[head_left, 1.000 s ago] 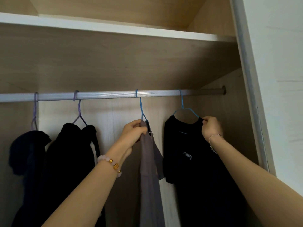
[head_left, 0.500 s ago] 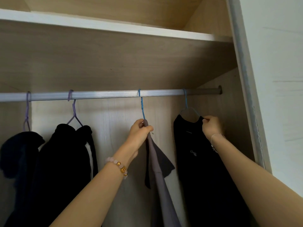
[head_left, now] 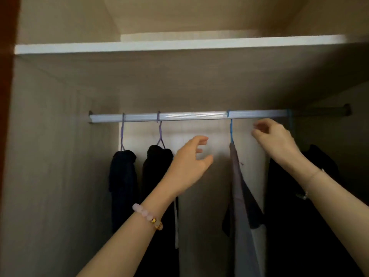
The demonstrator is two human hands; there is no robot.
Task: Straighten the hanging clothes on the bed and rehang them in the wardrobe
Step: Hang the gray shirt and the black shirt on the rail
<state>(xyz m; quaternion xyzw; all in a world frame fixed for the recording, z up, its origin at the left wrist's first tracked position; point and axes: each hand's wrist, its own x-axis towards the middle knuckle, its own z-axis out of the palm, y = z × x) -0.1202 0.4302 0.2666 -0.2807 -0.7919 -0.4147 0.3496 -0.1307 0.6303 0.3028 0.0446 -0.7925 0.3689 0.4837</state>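
Both hands have let go: the left hand [head_left: 189, 162] spreads open mid-frame, and the right hand [head_left: 273, 138], loosely curled and empty, hovers just under the rail [head_left: 189, 116]. The grey garment [head_left: 239, 196] and black shirt [head_left: 289, 226] now hang free at right, so that pair looks rehung.

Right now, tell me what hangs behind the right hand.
A blue hanger hooked on the rail, carrying a black garment. The right hand covers part of the hanger and the garment's top.
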